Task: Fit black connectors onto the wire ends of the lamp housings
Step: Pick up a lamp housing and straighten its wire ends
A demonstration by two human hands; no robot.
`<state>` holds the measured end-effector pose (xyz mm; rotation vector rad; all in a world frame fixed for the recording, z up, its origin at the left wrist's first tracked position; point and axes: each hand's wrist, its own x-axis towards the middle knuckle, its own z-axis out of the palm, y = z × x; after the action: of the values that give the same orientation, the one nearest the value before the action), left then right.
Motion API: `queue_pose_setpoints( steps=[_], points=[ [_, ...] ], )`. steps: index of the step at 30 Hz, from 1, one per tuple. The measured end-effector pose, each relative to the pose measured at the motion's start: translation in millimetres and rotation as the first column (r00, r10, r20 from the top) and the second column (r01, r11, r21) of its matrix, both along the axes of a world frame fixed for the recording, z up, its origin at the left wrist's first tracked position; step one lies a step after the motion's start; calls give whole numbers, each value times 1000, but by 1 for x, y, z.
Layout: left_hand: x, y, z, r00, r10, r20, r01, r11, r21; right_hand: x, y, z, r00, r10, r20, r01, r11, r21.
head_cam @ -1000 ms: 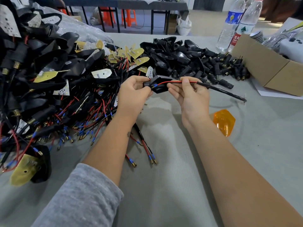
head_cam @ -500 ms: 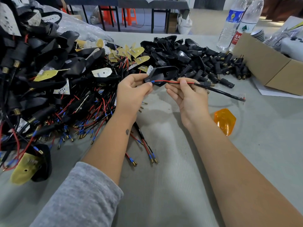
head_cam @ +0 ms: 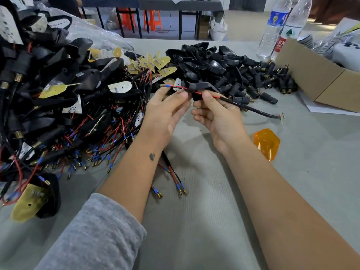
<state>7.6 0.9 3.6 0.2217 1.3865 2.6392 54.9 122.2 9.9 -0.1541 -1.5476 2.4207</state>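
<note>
Lamp housing (head_cam: 202, 87), black, held above the table (head_cam: 194, 221) between both hands, just near the far heap of loose housings and connectors (head_cam: 272, 78). Left hand (head_cam: 165, 112): thumb and forefinger pinching the red wire (head_cam: 178, 87) near its blue-sleeved brass tip (head_cam: 164, 86), remaining fingers loosely extended. Right hand (head_cam: 218, 115): thumb and forefinger pinching the same wire where it enters the black cable (head_cam: 253, 110), other fingers loosely curled. Suggested technique: keep wire taut and straight, pull evenly through the housing stem, avoid kinking near the tip, then seat a connector squarely. Unfinished wired housings (head_cam: 58, 98) heaped far left; orange lens (head_cam: 266, 143) near right.
</note>
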Motion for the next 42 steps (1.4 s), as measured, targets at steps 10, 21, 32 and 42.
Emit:
queue_pose_setpoints(
  steps=[10, 21, 32, 42],
  points=[
    [2, 1, -1, 982, -138, -128, 109, 971, -213, -2, 4, -1, 997, 74, 32, -76, 993, 85],
    [-4, -11, -1, 980, 200, 8, -199, 978, -69, -4, 12, 2, 996, 24, 88, -4, 974, -226],
    [-6, -2, -1, 993, 94, 68, -95, 996, 4, -7, 10, -4, 998, -30, 56, 37, 992, -122],
    [-3, -1, -1, 1000, 22, -18, -21, 998, 59, -8, 12, -4, 997, -29, 72, 37, 994, -102]
  ],
)
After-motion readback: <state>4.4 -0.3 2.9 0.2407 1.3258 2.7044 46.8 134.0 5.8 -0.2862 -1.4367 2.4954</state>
